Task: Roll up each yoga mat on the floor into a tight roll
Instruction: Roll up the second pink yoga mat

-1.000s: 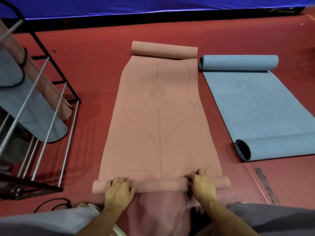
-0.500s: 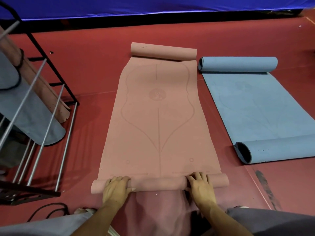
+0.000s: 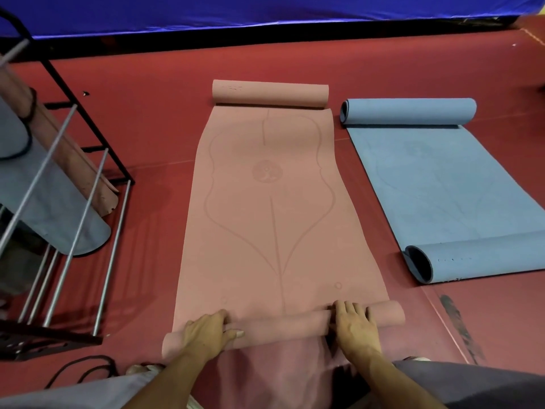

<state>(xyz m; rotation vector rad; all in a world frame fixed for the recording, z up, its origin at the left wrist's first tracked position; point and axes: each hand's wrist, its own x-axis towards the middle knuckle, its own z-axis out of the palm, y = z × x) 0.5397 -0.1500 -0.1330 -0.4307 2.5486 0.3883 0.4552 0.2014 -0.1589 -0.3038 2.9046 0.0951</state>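
Observation:
A pink yoga mat [image 3: 271, 208] lies lengthwise on the red floor in front of me, its far end curled into a roll [image 3: 269, 93]. The near end is rolled into a thin tube [image 3: 280, 327] that runs across the bottom of the view. My left hand [image 3: 206, 335] lies on the left part of the tube, fingers curled over its top. My right hand [image 3: 355, 327] presses on the right part, fingers reaching over the front. A blue yoga mat [image 3: 442, 184] lies to the right, curled at both ends.
A black metal rack [image 3: 88, 184] with silver bars stands at the left and holds rolled blue and pink mats. A black cord [image 3: 85, 370] lies on the floor by my left knee. A blue wall pad [image 3: 265, 10] runs along the far edge of the red floor [image 3: 153, 128].
Both hands have pushed the near roll a little farther up the pink mat. The camera has tilted slightly, so the mats sit lower in view.

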